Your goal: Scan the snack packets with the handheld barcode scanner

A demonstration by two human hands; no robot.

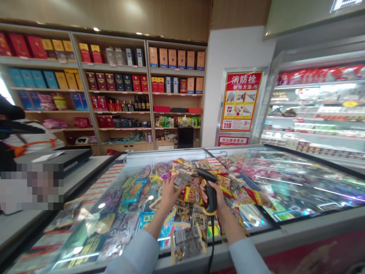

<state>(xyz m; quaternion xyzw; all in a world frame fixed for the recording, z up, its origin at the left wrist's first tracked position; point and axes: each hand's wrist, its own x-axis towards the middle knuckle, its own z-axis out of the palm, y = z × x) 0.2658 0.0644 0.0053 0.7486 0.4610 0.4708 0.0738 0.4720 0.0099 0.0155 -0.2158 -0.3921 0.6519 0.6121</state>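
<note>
My left hand [169, 192] lies over a heap of small snack packets, its thumb and fingers spread. Its fingertips touch a clear packet with a printed label [183, 177]; a firm grip on it is not visible. In my right hand [219, 196] is a black and yellow barcode scanner [211, 194], fingers wrapped round its handle, its head tilted toward the heap. From the handle a cable [212, 236] runs down. Between the hands lies a yellow and red snack packet [192, 195]. Closer to me is another clear packet [186, 241] holding dark pieces.
The heap rests on the glass top of a chest freezer [302, 224] with packages inside. A counter [76, 177] stands left, with a person [31, 133] behind it. Shelves of boxes [119, 82] line the back wall; a lit refrigerated display [316, 110] is at right.
</note>
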